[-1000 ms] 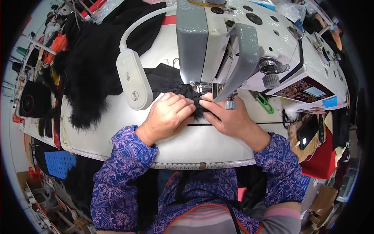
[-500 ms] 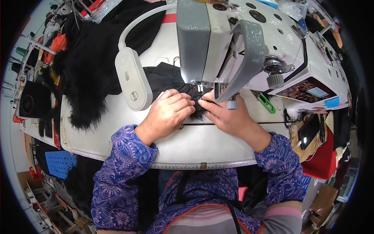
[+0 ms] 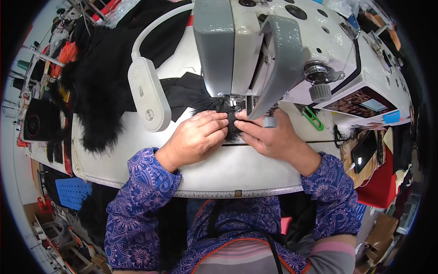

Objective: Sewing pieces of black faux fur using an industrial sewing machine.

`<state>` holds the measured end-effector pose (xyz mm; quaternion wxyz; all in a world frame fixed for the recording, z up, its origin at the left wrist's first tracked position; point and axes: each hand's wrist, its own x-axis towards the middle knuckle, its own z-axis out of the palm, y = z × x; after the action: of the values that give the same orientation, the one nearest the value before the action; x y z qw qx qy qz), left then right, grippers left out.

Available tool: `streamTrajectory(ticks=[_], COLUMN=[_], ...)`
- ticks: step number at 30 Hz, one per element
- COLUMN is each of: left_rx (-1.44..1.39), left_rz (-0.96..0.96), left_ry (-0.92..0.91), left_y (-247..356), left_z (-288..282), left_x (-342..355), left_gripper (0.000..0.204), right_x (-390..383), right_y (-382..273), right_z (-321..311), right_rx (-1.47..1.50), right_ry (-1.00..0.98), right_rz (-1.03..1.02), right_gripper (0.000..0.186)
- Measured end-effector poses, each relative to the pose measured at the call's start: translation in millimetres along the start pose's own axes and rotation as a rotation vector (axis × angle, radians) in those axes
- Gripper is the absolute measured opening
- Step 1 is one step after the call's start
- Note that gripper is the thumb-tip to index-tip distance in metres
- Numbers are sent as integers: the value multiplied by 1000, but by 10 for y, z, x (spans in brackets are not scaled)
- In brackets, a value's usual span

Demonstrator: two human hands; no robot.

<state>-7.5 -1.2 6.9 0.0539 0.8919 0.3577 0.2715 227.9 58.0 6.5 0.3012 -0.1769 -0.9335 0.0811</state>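
Both hands sit a touch closer under the machine head than a second ago, fingertips now nearly meeting at the needle; little else has shifted.

Bench: white, curved front edge with a measuring strip along it, the person seated at its middle.

Sewing machine: white and grey, fills the far right of the bench, head hanging over the centre, control panel at its right end.

Heap of black fur: spills over the far left corner and down the left edge of the bench.

Lamp: white, oblong head on a curved neck, lying left of the machine head, just beside the left hand.

Black fabric piece: spread flat from behind the lamp to under the presser foot, its fuzzy edge at the needle, centre of the bench.

Left hand: palm down, fingers pressed flat on the near edge of the fabric, loosely curled, pinning it rather than gripping round it.

Right hand: palm down just right of the needle, fingers bent and pinching the same edge, fingertips almost touching those of the left hand.

Green clip: lies on the bench right of the right hand, near the machine base.

Grey knob: at the foot of the machine arm, just above the right knuckles.
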Motion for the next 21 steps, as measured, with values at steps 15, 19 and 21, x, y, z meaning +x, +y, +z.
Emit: streamTrajectory(ticks=[15, 19, 21], left_rx=[-6, -16, -17], left_rz=[-49, -74, -93], left_ry=[-10, 19, 15], left_y=[-210, -241, -252], left_z=[-12, 9, 21], left_x=[63, 80, 87], left_gripper=[28, 30, 30], right_x=[2, 2, 8], right_y=[19, 81, 122], right_z=[26, 85, 93], right_rx=[-173, -170, -106], right_ry=[17, 31, -29], right_rz=[60, 104, 189], right_gripper=[25, 27, 28])
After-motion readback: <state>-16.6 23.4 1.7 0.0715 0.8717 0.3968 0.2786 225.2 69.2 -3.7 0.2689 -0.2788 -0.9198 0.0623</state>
